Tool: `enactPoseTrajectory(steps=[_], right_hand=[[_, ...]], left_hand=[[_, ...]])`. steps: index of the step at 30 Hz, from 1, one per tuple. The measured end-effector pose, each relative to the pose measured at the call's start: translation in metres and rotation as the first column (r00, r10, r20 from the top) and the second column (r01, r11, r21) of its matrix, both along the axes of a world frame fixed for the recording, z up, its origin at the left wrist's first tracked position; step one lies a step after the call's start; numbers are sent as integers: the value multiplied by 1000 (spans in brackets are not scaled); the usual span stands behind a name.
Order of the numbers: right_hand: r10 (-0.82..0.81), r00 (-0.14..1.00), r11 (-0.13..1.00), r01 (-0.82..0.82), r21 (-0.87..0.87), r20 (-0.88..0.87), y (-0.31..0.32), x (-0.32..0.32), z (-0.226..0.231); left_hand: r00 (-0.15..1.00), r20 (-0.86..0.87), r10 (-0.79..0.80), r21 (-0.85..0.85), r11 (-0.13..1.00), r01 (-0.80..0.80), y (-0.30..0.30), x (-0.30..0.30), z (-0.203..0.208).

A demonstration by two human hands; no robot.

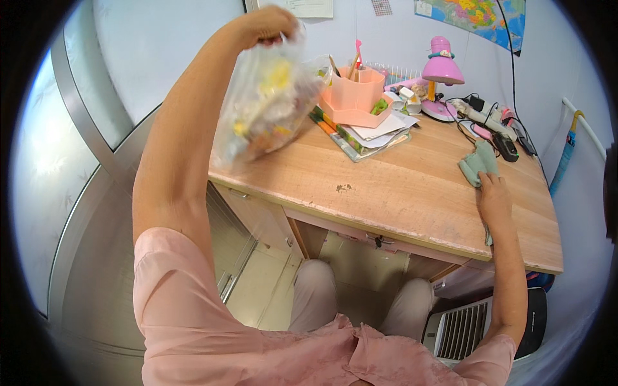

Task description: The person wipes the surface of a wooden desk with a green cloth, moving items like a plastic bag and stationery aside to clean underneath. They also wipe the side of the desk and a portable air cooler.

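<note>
While the left hand (267, 24) grips a clear plastic bag (267, 103) lifted off the desk (386, 186), the right hand (494, 196) presses flat on a green cloth (479, 164); most of the wood lies unwiped, judging by the cloth's far-right position.

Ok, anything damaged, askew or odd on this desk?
Minor things only: the wooden desk has a small chipped patch mid-surface and worn paint along its front edge. The papers and books under the pink organiser sit fanned askew.

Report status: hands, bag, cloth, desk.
Left hand shut on clear plastic bag, lifted above desk. Right hand flat on green cloth. Pink organizer beside bag.
</note>
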State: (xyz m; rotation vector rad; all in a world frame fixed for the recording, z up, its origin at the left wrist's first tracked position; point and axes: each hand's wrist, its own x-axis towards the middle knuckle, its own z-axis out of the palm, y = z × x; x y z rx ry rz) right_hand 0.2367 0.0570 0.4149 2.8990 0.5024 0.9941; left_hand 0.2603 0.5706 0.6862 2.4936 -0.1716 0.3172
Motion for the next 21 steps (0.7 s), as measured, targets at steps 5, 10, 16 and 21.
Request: enactPoseTrajectory(steps=[5,10,16,21], right_hand=[[-25,995,995,34,93,-94,-6,9,5],[99,889,962,29,273,-446,47,17,23],[523,826,853,-508,121,-210,96,-54,21],[-69,962,991,96,89,-263,-7,-17,29]], left_hand=[[929,-368,48,141,990,4,-19,-35,-34],[963,-268,22,58,998,-7,-1,-61,-23],[993,-6,122,-232,965,-120,23,-100,-37],[987,152,-57,-730,666,151,-23,-114,-80]])
